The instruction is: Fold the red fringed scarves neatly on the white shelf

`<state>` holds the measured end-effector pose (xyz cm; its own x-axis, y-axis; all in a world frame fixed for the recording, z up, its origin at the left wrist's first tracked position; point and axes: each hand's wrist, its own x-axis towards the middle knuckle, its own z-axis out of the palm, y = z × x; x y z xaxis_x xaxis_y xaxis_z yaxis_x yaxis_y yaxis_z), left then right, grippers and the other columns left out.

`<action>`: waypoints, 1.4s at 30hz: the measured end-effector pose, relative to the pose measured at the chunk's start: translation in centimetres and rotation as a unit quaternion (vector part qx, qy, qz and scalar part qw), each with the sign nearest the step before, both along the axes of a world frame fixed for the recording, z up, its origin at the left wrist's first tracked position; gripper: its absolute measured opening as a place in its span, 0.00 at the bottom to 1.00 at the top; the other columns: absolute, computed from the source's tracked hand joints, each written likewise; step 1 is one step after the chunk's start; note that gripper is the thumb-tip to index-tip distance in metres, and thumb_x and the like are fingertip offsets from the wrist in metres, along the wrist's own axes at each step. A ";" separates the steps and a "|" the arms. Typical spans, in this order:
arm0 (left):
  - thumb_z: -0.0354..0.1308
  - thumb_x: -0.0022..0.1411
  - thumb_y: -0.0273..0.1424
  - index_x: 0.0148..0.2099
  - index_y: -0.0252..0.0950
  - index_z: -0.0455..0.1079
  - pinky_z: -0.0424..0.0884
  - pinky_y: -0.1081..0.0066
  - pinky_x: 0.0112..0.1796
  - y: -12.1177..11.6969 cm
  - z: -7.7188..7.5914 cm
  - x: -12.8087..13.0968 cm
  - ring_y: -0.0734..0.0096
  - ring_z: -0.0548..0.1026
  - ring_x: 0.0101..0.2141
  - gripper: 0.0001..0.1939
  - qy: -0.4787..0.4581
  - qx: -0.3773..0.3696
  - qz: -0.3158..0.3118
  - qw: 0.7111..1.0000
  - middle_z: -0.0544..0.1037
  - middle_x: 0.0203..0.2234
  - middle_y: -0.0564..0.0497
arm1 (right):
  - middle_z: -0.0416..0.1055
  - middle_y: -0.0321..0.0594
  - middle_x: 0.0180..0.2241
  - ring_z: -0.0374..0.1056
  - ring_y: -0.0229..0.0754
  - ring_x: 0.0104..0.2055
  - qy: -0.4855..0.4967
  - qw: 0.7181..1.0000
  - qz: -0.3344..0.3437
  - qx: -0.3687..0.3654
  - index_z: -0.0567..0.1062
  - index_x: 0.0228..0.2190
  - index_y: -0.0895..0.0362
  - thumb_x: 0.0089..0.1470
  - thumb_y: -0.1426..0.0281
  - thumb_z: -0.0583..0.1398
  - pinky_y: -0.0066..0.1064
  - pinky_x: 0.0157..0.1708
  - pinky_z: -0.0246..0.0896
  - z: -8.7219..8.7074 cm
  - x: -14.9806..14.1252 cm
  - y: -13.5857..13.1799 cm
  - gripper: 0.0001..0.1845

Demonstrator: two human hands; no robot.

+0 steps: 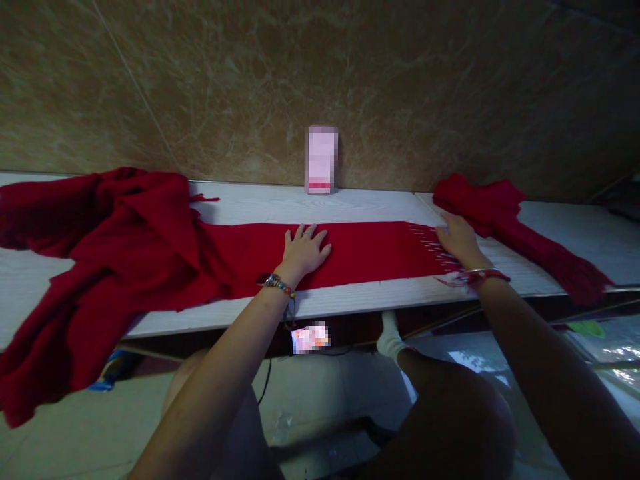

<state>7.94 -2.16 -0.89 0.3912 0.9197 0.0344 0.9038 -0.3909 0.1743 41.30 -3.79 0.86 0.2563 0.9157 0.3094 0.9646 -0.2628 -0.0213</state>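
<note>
A long red scarf (370, 250) lies flat along a white wood-grain bench top (365, 298), its fringed end to the right. My left hand (305, 252) presses on the middle of it, palm down with the fingers spread. At the scarf's right end, my right hand (461, 239) rests by the fringe strands (433, 247), fingers stretched out and partly hidden from this angle. On the left, bunched red cloth (135, 233) covers the scarf's other end and hangs over the front edge. I cannot tell whether it is the same piece.
Another crumpled red fringed scarf (515, 223) lies at the right. A pale pink blurred packet or phone (321, 160) leans against the brown marbled wall (240, 87). Below the bench's front edge is a lit screen (310, 338), near my knees and a white-socked foot (391, 337).
</note>
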 end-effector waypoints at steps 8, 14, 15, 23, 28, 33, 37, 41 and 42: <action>0.37 0.66 0.42 0.63 0.42 0.55 0.50 0.47 0.56 0.1 -0.1 -0.1 0.53 0.50 0.62 0.26 0.011 0.009 0.000 1.000 0.55 0.63 0.47 | 0.72 0.53 0.46 0.66 0.48 0.49 -0.006 0.992 0.066 -0.108 0.74 0.45 0.63 0.51 0.77 0.49 0.37 0.50 0.58 -0.9 -3.3 -0.1 0.22; 0.37 0.66 0.42 0.63 0.42 0.55 0.50 0.47 0.56 0.0 0.1 -0.1 0.53 0.50 0.62 0.26 0.006 0.002 0.000 1.000 0.54 0.63 0.47 | 0.68 0.66 0.45 0.65 0.59 0.48 -0.025 0.991 -0.073 -0.112 0.73 0.45 0.68 0.55 0.73 0.48 0.44 0.42 0.61 -0.4 0.5 -2.2 0.22; 0.37 0.66 0.42 0.63 0.42 0.55 0.50 0.47 0.57 0.0 0.1 -0.1 0.53 0.50 0.62 0.26 0.005 0.000 0.001 1.000 0.54 0.63 0.46 | 0.69 0.67 0.44 0.65 0.59 0.48 -0.024 0.991 -0.077 -0.108 0.73 0.45 0.70 0.55 0.74 0.47 0.43 0.42 0.61 0.0 1.0 -2.6 0.22; 0.37 0.66 0.43 0.63 0.44 0.54 0.51 0.47 0.56 0.1 -0.2 0.1 0.55 0.50 0.62 0.26 0.008 0.008 0.003 1.000 0.55 0.63 0.48 | 0.73 0.47 0.45 0.67 0.47 0.48 -0.014 0.997 0.011 -0.078 0.75 0.43 0.59 0.55 0.74 0.48 0.34 0.48 0.59 0.4 -2.4 -2.8 0.20; 0.37 0.66 0.43 0.63 0.43 0.54 0.50 0.48 0.57 0.1 -0.1 -0.1 0.54 0.50 0.62 0.26 0.009 0.005 0.000 1.000 0.54 0.63 0.47 | 0.73 0.54 0.43 0.69 0.51 0.46 -0.036 0.994 -0.018 -0.100 0.75 0.41 0.63 0.53 0.75 0.48 0.39 0.44 0.63 -0.9 -2.4 -3.2 0.19; 0.37 0.66 0.43 0.63 0.42 0.55 0.49 0.47 0.57 0.1 0.0 0.0 0.53 0.49 0.62 0.26 -0.002 0.000 0.002 1.000 0.54 0.63 0.47 | 0.70 0.60 0.45 0.68 0.58 0.47 -0.046 0.986 -0.109 -0.121 0.74 0.44 0.66 0.56 0.73 0.47 0.46 0.41 0.64 -0.2 0.4 -5.0 0.21; 0.38 0.66 0.43 0.63 0.41 0.55 0.50 0.47 0.57 0.1 -0.1 0.1 0.53 0.50 0.62 0.26 -0.004 0.001 0.000 1.000 0.55 0.63 0.46 | 0.70 0.54 0.47 0.66 0.51 0.50 -0.049 0.995 -0.058 -0.066 0.72 0.47 0.64 0.56 0.74 0.47 0.40 0.49 0.61 0.3 -0.6 -5.5 0.22; 0.37 0.66 0.42 0.63 0.42 0.55 0.50 0.47 0.57 0.1 -0.2 0.0 0.54 0.50 0.62 0.26 -0.004 0.005 0.000 1.000 0.55 0.63 0.46 | 0.72 0.51 0.45 0.67 0.49 0.49 -0.015 0.997 0.054 -0.059 0.74 0.44 0.63 0.54 0.75 0.47 0.38 0.50 0.59 -0.2 -3.3 -4.8 0.20; 0.38 0.66 0.42 0.63 0.42 0.55 0.50 0.47 0.57 0.1 -0.2 -0.1 0.53 0.50 0.62 0.26 -0.005 0.005 0.000 1.000 0.55 0.63 0.46 | 0.72 0.52 0.45 0.66 0.49 0.49 -0.011 0.995 0.061 -0.073 0.74 0.43 0.62 0.54 0.75 0.48 0.38 0.49 0.60 -0.3 -3.8 -4.6 0.20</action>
